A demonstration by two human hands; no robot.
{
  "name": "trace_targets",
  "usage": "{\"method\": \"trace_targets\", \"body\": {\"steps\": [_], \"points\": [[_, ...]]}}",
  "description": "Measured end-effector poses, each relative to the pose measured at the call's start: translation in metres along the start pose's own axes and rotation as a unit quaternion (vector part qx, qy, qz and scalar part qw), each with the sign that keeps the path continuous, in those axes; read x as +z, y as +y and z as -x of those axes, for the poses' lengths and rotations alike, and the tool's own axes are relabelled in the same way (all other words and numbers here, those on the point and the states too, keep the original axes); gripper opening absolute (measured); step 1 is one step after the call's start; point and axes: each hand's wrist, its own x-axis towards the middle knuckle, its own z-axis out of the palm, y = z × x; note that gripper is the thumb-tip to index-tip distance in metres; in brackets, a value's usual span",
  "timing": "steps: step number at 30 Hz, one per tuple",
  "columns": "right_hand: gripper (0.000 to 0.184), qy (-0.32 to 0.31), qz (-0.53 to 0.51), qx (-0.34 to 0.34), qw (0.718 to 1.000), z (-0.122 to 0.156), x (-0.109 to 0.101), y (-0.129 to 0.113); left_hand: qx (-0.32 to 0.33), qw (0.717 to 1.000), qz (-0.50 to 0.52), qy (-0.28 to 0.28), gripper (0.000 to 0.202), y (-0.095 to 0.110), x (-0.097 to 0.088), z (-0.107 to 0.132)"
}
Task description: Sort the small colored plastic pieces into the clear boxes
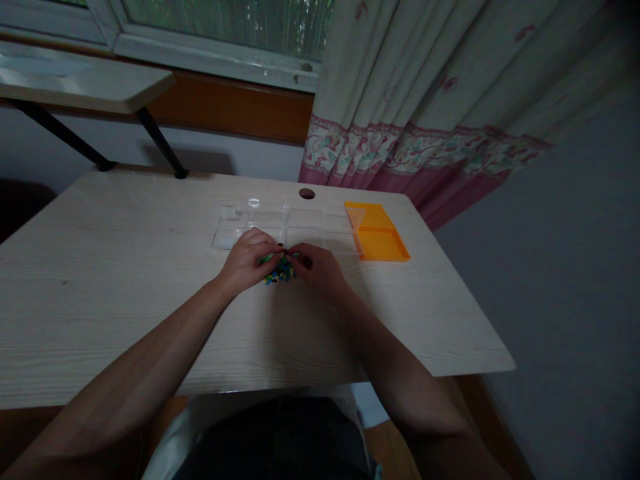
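Over a small pile of tiny coloured pieces (281, 272), in blue, green, yellow and dark tones, my two hands meet at the fingertips. My left hand (247, 260) is pinched closed at the pile's left side. From the right, my right hand (320, 267) is also closed in a pinch, its fingertips nearly touching those of the left. Something small and dark shows between the fingertips, too small to name. Just behind the hands lies a clear plastic compartment tray (306, 235), its near edge partly hidden by them.
An orange two-part tray (383, 244) lies right of the clear one, which overlaps its left edge. The pale wooden table (125, 293) has a round cable hole (307, 193) near its back. A raised shelf (85, 77) on black legs stands back left; a curtain (395, 133) hangs behind.
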Motion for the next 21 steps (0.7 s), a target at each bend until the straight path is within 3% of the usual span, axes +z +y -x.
{"method": "trace_targets", "body": {"steps": [21], "points": [[0.027,0.0,0.026,0.012,1.0,0.0007,0.0014,-0.0041,-0.013,1.0,-0.007,-0.019,0.018,-0.0001,-0.0011,0.0]]}}
